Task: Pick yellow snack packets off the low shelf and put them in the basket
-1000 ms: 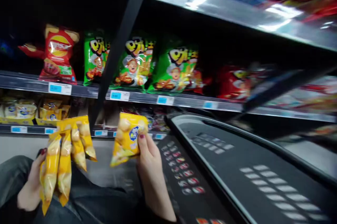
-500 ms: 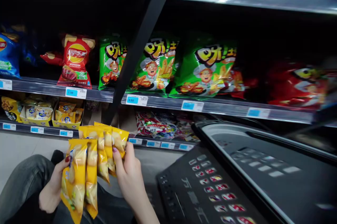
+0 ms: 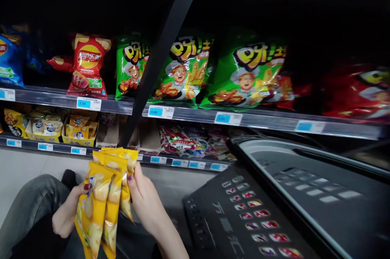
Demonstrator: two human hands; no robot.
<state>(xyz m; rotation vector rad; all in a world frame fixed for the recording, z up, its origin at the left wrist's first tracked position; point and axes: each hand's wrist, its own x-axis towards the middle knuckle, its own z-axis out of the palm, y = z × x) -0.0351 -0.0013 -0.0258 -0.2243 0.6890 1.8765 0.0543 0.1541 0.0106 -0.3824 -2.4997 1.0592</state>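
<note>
I hold a bunch of several small yellow snack packets point(image 3: 105, 198) upright low at the left. My left hand point(image 3: 67, 214) grips the bunch from the left, thumb on the front packet. On the right side, my right hand point(image 3: 143, 200) is closed on the packets, thumb pressed to the back ones. Both hands hang over my knee in grey trousers point(image 3: 27, 214). Straight beyond the packets is the bottom shelf point(image 3: 45, 145) with yellow display boxes of similar packets point(image 3: 77, 131).
A middle shelf point(image 3: 189, 115) carries a red crisp bag point(image 3: 88, 66), green snack bags point(image 3: 183, 70) and red bags point(image 3: 356, 90). A dark upright post point(image 3: 161, 56) crosses in front. A black plastic crate point(image 3: 274, 202) stands at the right. Pale floor point(image 3: 18, 165) lies at the left.
My right hand brought its single yellow packet leftward and joined it to the bunch in my left hand. Now both hands hold the packets pressed together. The view shifted slightly left.
</note>
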